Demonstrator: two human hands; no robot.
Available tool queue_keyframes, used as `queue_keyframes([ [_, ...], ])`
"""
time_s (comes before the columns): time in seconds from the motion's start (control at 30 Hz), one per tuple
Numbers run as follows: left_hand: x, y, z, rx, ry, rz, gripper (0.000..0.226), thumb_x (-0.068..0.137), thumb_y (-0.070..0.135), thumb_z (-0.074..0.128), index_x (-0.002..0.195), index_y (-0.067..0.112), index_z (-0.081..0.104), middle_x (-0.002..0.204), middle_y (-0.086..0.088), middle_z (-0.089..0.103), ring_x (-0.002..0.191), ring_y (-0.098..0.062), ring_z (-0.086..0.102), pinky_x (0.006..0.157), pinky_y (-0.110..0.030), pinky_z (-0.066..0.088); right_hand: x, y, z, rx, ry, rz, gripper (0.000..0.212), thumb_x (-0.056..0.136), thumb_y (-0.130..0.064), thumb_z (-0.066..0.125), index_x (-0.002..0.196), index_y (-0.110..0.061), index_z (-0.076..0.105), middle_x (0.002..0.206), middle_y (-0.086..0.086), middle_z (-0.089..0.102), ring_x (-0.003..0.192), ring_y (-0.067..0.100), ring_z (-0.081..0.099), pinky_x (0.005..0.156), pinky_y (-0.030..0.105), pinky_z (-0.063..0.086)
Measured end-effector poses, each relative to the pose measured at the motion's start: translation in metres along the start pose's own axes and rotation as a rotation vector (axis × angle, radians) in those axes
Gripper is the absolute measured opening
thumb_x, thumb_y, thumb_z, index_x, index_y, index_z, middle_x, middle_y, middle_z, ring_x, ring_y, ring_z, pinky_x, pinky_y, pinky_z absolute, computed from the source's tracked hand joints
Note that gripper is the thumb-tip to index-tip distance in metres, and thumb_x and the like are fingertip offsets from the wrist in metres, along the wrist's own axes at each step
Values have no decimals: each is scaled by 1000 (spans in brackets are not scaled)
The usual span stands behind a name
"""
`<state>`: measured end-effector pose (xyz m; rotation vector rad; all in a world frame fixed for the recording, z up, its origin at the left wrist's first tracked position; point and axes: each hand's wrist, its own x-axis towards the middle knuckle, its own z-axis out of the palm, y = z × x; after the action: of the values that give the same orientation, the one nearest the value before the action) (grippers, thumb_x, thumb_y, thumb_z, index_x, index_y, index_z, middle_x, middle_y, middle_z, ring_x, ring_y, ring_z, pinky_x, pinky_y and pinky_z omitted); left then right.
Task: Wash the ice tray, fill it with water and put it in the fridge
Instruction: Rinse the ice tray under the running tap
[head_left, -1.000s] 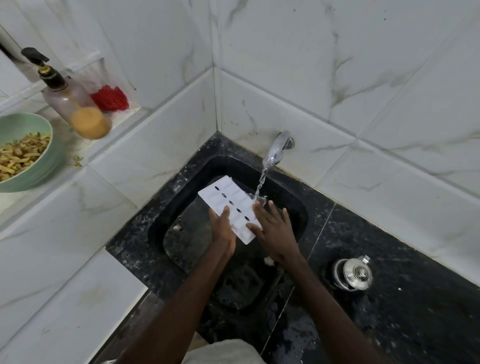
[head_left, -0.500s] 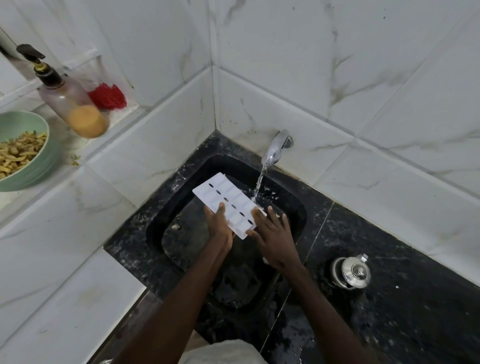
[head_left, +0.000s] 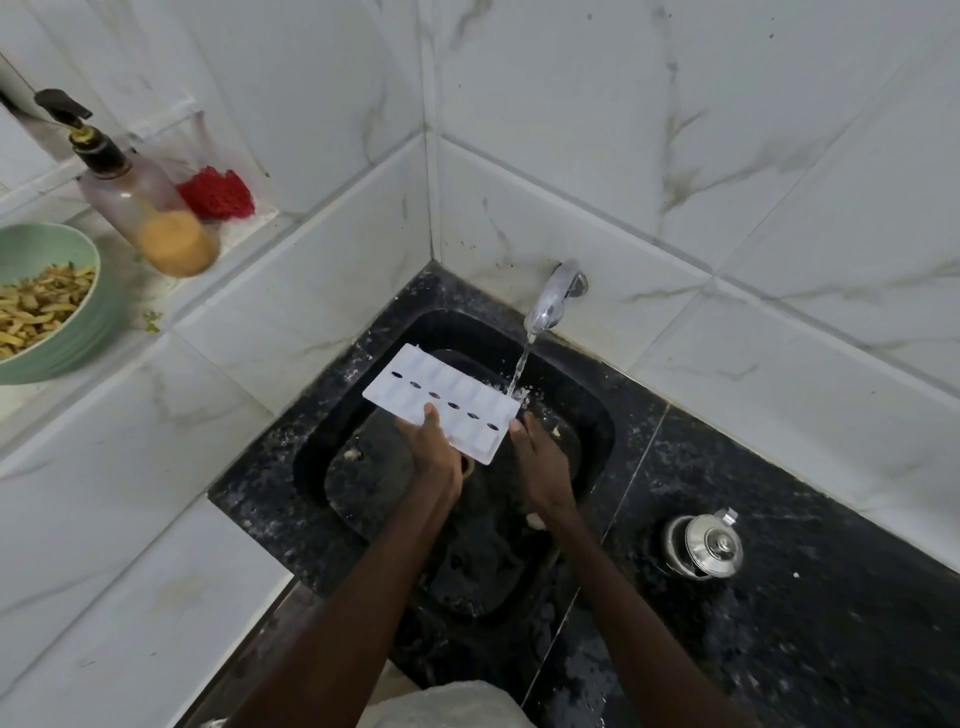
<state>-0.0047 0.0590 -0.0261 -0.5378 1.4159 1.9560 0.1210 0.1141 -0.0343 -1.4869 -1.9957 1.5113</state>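
A white ice tray (head_left: 441, 400) with a row of dark oval holes is held over the black sink (head_left: 322, 467), its underside facing up. My left hand (head_left: 434, 452) grips its near edge, thumb on top. My right hand (head_left: 537, 457) holds the tray's right end, with the fingers mostly hidden under it. Water runs from the chrome tap (head_left: 553, 296) onto the tray's right far corner.
A steel kettle (head_left: 704, 545) stands on the black counter (head_left: 779, 597) to the right. On the left tiled ledge (head_left: 156, 395) sit a green bowl (head_left: 67, 332) of food, a pump bottle (head_left: 140, 202) and a red scrubber (head_left: 215, 192).
The tray has swung flatter and further left. My right hand slid from on top of the tray to its right end, under the edge.
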Motion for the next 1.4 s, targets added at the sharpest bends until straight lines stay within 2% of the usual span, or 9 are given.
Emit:
queue_keyframes([
  [0.17,0,-1,-12,46,-90,-116,42,111,12,46,152,6,40,140,-25,61,126,-48,60,109,-69,44,10,-23,13,664,-69,206,42,97,-1,67,138,-8,63,127,12,74,117,35,71,101,62,55],
  [0.27,4,3,-21,183,-6,-207,38,106,12,55,143,6,51,128,-16,68,111,-35,67,106,-56,52,19,-26,9,625,-47,192,49,92,10,67,138,-5,63,126,14,74,116,37,71,101,61,55],
  [0.43,15,18,-32,753,226,-6,73,101,31,67,156,-3,33,158,-23,43,143,-38,47,118,-43,39,29,-31,-4,460,-67,134,48,90,10,67,136,-5,67,124,14,75,114,34,72,103,56,56],
  [0.57,8,19,-30,1279,-64,388,81,98,51,64,161,11,32,170,-15,23,158,-35,18,125,-51,26,37,-35,-11,503,-144,179,44,95,10,60,137,-2,65,125,19,73,112,41,71,97,58,58],
  [0.77,1,21,-11,1799,-122,452,99,89,82,43,167,33,8,175,-10,-3,159,-45,-4,115,-74,26,49,-43,-19,368,-117,113,33,102,4,55,131,-1,69,123,22,73,112,39,71,100,55,57],
  [0.93,26,32,-6,1785,-417,468,88,90,79,49,157,22,36,162,-13,41,152,-38,34,119,-57,33,54,-48,-29,252,-209,30,28,106,-6,55,127,-4,73,119,22,75,109,40,71,102,56,56],
  [1.0,31,33,-7,1625,-523,375,76,88,76,58,138,19,54,132,-7,68,114,-26,65,97,-38,49,57,-49,-28,207,-192,7,28,106,-4,53,126,-2,73,118,23,75,112,46,69,103,59,54],
  [1.13,27,34,-16,1419,-462,344,60,84,73,68,121,26,66,102,9,71,79,-1,63,67,-17,43,55,-48,-22,-99,-100,-118,24,106,-16,58,118,-6,77,110,9,77,92,19,71,90,39,57],
  [1.4,25,19,-22,1055,-351,168,47,87,53,78,113,15,71,103,-4,79,92,-22,76,88,-43,63,37,-28,-6,-292,25,-294,38,109,-22,52,142,-5,59,149,12,56,136,24,53,118,35,39],
])
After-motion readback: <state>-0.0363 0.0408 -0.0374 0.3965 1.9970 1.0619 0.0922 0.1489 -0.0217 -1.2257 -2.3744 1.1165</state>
